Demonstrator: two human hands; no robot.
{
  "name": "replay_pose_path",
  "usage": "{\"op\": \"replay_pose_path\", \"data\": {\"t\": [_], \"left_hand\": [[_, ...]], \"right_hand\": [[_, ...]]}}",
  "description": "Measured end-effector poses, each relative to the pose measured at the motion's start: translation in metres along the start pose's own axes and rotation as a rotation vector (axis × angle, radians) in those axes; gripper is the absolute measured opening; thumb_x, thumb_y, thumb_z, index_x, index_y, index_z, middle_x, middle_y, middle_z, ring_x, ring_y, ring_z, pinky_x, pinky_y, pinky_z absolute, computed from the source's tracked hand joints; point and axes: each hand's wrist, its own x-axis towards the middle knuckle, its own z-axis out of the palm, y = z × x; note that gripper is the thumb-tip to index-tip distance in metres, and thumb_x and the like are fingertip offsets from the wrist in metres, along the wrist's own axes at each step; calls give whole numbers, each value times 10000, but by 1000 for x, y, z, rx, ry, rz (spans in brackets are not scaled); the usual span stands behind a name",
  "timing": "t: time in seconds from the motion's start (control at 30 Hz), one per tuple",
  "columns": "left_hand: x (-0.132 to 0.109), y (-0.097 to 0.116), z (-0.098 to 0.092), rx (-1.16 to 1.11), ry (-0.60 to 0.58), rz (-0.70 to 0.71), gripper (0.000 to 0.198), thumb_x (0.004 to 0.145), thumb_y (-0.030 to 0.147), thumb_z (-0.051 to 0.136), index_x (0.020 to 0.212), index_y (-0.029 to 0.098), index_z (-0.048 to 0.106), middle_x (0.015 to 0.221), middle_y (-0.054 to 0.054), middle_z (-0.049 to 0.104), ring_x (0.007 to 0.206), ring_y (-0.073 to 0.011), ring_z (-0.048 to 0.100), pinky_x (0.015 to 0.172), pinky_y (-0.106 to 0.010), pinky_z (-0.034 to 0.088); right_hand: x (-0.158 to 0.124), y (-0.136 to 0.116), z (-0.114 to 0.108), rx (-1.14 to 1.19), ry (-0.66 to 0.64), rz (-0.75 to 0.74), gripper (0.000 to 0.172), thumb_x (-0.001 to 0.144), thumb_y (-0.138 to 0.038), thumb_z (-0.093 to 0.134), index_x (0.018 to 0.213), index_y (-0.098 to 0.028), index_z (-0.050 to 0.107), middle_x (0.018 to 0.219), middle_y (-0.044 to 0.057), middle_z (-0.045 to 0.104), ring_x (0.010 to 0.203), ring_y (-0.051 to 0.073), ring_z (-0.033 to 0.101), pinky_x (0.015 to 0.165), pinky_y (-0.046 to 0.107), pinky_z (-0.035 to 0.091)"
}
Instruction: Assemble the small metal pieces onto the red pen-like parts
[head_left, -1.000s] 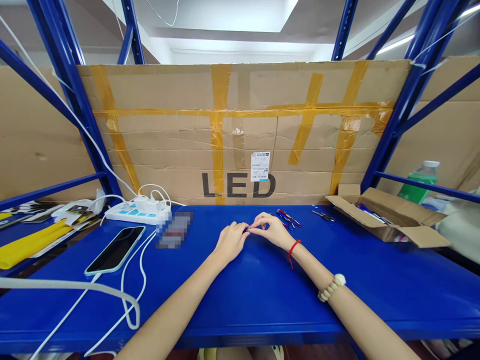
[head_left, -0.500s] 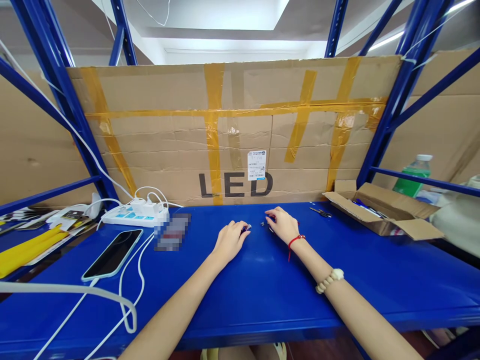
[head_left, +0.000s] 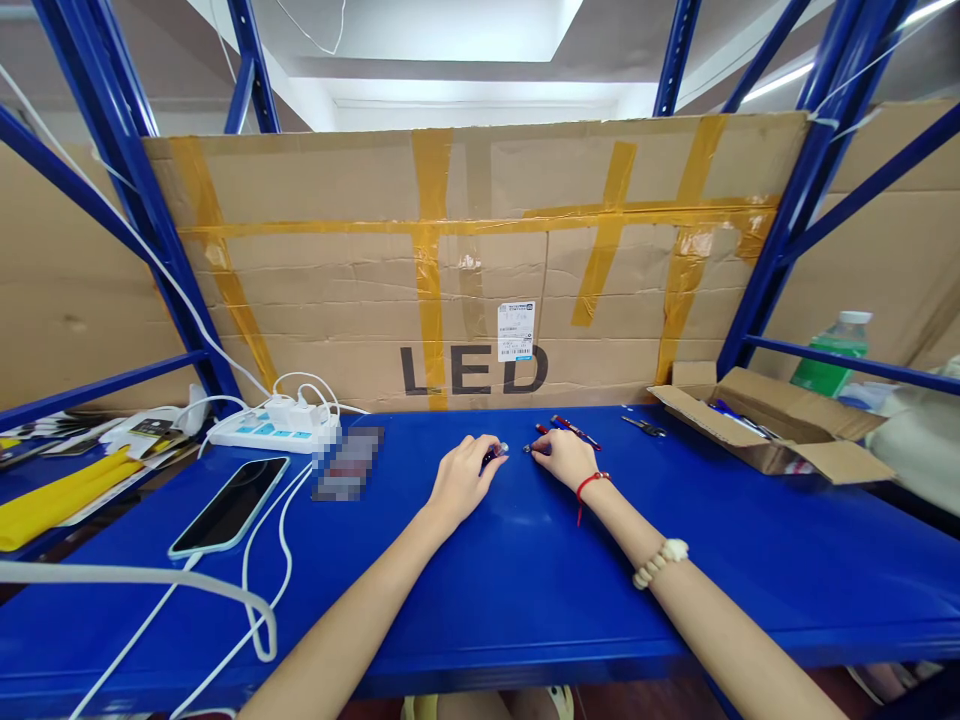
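My left hand [head_left: 463,478] is closed, thumb and fingers pinching a small dark object [head_left: 490,457] with a clear, shiny end; its kind is too small to make out. My right hand [head_left: 564,458] is bent down to the blue tabletop [head_left: 517,570]. Its thumb and forefinger are together at a small shiny metallic piece [head_left: 527,449] on the surface. Just behind the right hand lie red and dark pens [head_left: 576,432], partly covered by it. A red string bracelet and a beaded one circle my right wrist and forearm.
Right of the pens lies a small dark key-like item [head_left: 643,426], near an open cardboard box [head_left: 780,455] with pens inside. On the left are a phone [head_left: 229,507], white cables [head_left: 283,545] and a power strip [head_left: 274,432]. A tall cardboard sheet [head_left: 337,320] backs the table.
My right hand has come down and slightly nearer, its fingertips now at the small metallic piece, uncovering more of the pens. The left hand keeps its pinch almost in place.
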Motion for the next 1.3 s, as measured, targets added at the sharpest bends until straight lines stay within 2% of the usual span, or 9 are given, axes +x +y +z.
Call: {"op": "replay_pose_path", "data": {"t": [0.1, 0.17, 0.37, 0.83, 1.0, 1.1, 1.2, 1.3], "left_hand": [[0, 1, -1, -42, 142, 32, 124, 886, 290, 441, 929, 178, 475, 822, -3, 551, 738, -114, 524, 660, -213, 426], [-1, 1, -1, -48, 172, 47, 132, 891, 297, 430, 904, 173, 471, 797, -2, 543, 717, -110, 516, 648, -208, 421], [-1, 0, 0, -30, 141, 73, 187, 893, 348, 419, 912, 172, 480, 803, -3, 554, 716, -107, 526, 642, -202, 419], [-1, -1, 1, 39, 73, 127, 201, 894, 361, 406, 921, 179, 486, 792, -3, 543, 688, -114, 521, 618, -209, 416], [-1, 0, 0, 47, 73, 129, 179, 893, 344, 411, 922, 181, 479, 794, -1, 543, 689, -117, 522, 615, -211, 419], [-1, 0, 0, 57, 66, 111, 156, 889, 328, 423, 917, 183, 472, 798, 1, 543, 690, -119, 521, 607, -209, 416], [-1, 0, 0, 75, 33, 86, 126, 882, 305, 444, 917, 187, 467, 801, 5, 546, 700, -121, 525, 608, -208, 413], [-1, -1, 0, 108, -20, 45, 106, 873, 288, 465, 921, 193, 469, 803, 9, 551, 725, -126, 535, 618, -211, 412]], "right_hand": [[0, 0, 0, 2, -8, -6, 184, 758, -240, 534, 862, -256, 685, 909, -19, 657, 888, 150, 586, 671, 219, 428], [0, 0, -1, -3, -12, -11, 184, 762, -242, 533, 869, -250, 683, 913, -12, 656, 890, 149, 586, 673, 217, 429], [0, -1, -1, -34, -14, -23, 180, 773, -251, 526, 844, -229, 690, 913, 34, 649, 894, 176, 584, 668, 236, 433], [1, -2, 3, -4, 2, 18, 192, 760, -331, 533, 735, -220, 689, 826, 23, 659, 817, 170, 603, 609, 235, 408], [1, -3, 3, 8, 16, 31, 187, 756, -327, 533, 770, -222, 687, 850, 14, 661, 825, 165, 603, 612, 233, 406], [0, -4, -1, 47, 74, 33, 200, 759, -341, 529, 815, -227, 682, 851, 4, 662, 831, 162, 599, 630, 233, 407], [-3, -9, -5, 150, 191, 5, 201, 750, -357, 537, 836, -241, 677, 805, -13, 661, 762, 140, 599, 605, 219, 398], [-8, -16, -8, 274, 331, -163, 183, 757, -343, 534, 827, -243, 670, 775, -28, 649, 661, 90, 577, 567, 186, 386]]}}
